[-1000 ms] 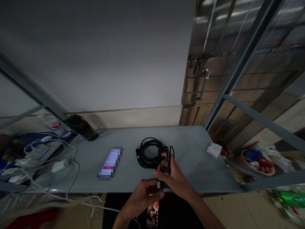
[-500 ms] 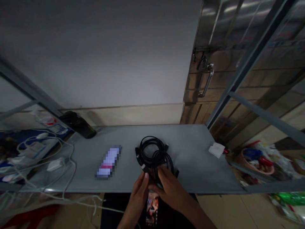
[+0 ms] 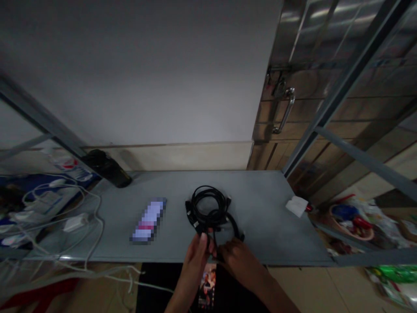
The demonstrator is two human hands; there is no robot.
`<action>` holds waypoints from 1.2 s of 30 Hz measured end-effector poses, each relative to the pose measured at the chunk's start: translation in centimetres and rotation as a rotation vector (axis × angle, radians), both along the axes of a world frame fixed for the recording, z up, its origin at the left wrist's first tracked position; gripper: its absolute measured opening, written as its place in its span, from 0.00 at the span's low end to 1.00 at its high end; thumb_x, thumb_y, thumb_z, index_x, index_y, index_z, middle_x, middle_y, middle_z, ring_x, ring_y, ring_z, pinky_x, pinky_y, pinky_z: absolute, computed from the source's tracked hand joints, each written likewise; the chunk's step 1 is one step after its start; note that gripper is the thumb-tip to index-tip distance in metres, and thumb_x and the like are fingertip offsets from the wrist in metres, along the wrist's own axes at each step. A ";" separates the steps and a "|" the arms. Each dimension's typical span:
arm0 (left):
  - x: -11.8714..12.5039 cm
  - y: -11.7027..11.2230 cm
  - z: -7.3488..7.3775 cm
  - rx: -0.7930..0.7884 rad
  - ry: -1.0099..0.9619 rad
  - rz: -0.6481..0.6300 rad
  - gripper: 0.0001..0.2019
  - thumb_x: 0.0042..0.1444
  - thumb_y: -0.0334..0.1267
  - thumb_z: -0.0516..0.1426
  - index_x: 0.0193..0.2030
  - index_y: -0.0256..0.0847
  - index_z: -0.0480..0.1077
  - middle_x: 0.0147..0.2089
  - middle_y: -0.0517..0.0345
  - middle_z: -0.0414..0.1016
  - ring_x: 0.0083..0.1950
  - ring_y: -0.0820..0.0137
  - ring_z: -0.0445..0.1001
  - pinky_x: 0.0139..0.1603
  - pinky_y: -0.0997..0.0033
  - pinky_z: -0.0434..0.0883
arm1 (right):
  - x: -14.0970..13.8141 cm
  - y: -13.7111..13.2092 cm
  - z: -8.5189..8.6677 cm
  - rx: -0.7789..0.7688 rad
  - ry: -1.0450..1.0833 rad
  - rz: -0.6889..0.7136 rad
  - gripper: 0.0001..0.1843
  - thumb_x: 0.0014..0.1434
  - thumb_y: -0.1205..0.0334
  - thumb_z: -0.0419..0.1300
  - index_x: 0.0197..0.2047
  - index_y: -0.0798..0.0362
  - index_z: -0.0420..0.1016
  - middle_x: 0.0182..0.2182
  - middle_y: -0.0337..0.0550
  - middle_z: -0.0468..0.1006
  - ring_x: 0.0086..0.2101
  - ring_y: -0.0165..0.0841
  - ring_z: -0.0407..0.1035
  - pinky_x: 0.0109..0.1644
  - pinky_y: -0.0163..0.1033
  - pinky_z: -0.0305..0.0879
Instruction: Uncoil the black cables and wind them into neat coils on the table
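Note:
Coiled black cables (image 3: 208, 204) with several connectors lie on the grey tabletop (image 3: 267, 208), close to its front edge. My left hand (image 3: 197, 252) is closed on the near part of the cables, thumb on top. Just right of it, my right hand (image 3: 236, 258) has its fingers curled round a dark strand that runs between the two hands. How the right fingertips grip the strand is partly hidden. A phone (image 3: 149, 220) with a blurred, lit screen lies left of the coil.
White cords and adapters (image 3: 76, 221) crowd the left side. A black bottle-like object (image 3: 110, 169) leans at the back left. White paper (image 3: 297, 206) lies by the right edge. Grey metal posts (image 3: 317, 126) frame the table, and a filled basket (image 3: 352, 221) stands beyond it.
My right hand has drawn back from the coil, down and to the right, with its fingers now curled round a strand. My left hand has shifted slightly right.

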State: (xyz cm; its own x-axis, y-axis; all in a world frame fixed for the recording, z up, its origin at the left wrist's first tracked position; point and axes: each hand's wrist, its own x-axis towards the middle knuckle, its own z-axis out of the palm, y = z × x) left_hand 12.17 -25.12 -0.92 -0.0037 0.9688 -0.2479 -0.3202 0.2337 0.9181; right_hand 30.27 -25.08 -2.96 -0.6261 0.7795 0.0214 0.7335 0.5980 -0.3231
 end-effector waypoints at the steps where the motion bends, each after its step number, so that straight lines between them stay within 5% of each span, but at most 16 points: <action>1: 0.2 -0.1 0.4 0.024 0.063 0.000 0.31 0.58 0.68 0.72 0.51 0.42 0.81 0.36 0.57 0.77 0.40 0.65 0.76 0.45 0.65 0.76 | -0.1 -0.1 0.1 0.010 -0.021 0.007 0.10 0.71 0.70 0.73 0.54 0.56 0.85 0.45 0.49 0.88 0.45 0.45 0.84 0.59 0.47 0.76; 6: 0.4 0.1 2.9 0.079 0.289 -0.069 0.26 0.59 0.63 0.72 0.49 0.42 0.81 0.38 0.58 0.78 0.38 0.66 0.74 0.41 0.68 0.74 | -0.2 -0.6 0.7 0.083 -0.086 0.025 0.08 0.70 0.67 0.75 0.51 0.55 0.85 0.41 0.48 0.88 0.39 0.45 0.85 0.47 0.44 0.76; 10: -0.5 1.1 2.5 0.137 0.342 -0.008 0.26 0.62 0.65 0.69 0.45 0.42 0.79 0.32 0.60 0.75 0.33 0.66 0.72 0.38 0.67 0.73 | 1.1 0.1 1.4 0.228 0.026 0.019 0.10 0.71 0.60 0.76 0.49 0.55 0.83 0.40 0.47 0.86 0.43 0.45 0.83 0.56 0.49 0.77; 14: -1.4 2.2 1.6 0.179 0.336 0.053 0.27 0.63 0.68 0.68 0.42 0.42 0.77 0.32 0.59 0.76 0.34 0.64 0.74 0.40 0.65 0.74 | 2.5 1.6 2.1 0.362 0.120 0.055 0.03 0.74 0.69 0.68 0.49 0.55 0.82 0.41 0.45 0.83 0.46 0.42 0.80 0.68 0.51 0.73; 17: -1.9 3.0 2.0 0.175 0.330 0.097 0.26 0.65 0.67 0.67 0.45 0.42 0.78 0.36 0.58 0.78 0.38 0.63 0.76 0.44 0.64 0.74 | 3.0 3.0 2.4 0.444 0.183 0.042 0.11 0.75 0.75 0.62 0.54 0.54 0.81 0.49 0.49 0.84 0.56 0.42 0.78 0.77 0.54 0.66; 21: -2.9 5.0 2.1 0.248 0.421 0.153 0.25 0.69 0.64 0.65 0.54 0.42 0.79 0.51 0.51 0.84 0.55 0.56 0.80 0.60 0.59 0.75 | 2.8 5.3 2.6 0.476 0.232 0.013 0.18 0.74 0.79 0.60 0.59 0.51 0.80 0.58 0.49 0.83 0.69 0.43 0.71 0.79 0.57 0.62; 29: -5.5 11.2 -2.5 0.387 0.831 0.277 0.22 0.64 0.59 0.63 0.51 0.43 0.77 0.52 0.44 0.79 0.59 0.49 0.76 0.70 0.40 0.71 | 0.7 9.9 -0.9 0.371 0.216 -0.003 0.18 0.73 0.78 0.64 0.60 0.50 0.80 0.58 0.49 0.85 0.69 0.43 0.73 0.80 0.60 0.61; 36: -5.4 10.6 -5.4 0.358 0.782 0.269 0.26 0.73 0.55 0.60 0.69 0.42 0.70 0.66 0.41 0.75 0.70 0.51 0.75 0.76 0.44 0.70 | 0.3 9.1 -2.6 0.277 0.349 -0.033 0.17 0.78 0.63 0.63 0.67 0.53 0.74 0.61 0.56 0.82 0.66 0.46 0.73 0.80 0.65 0.60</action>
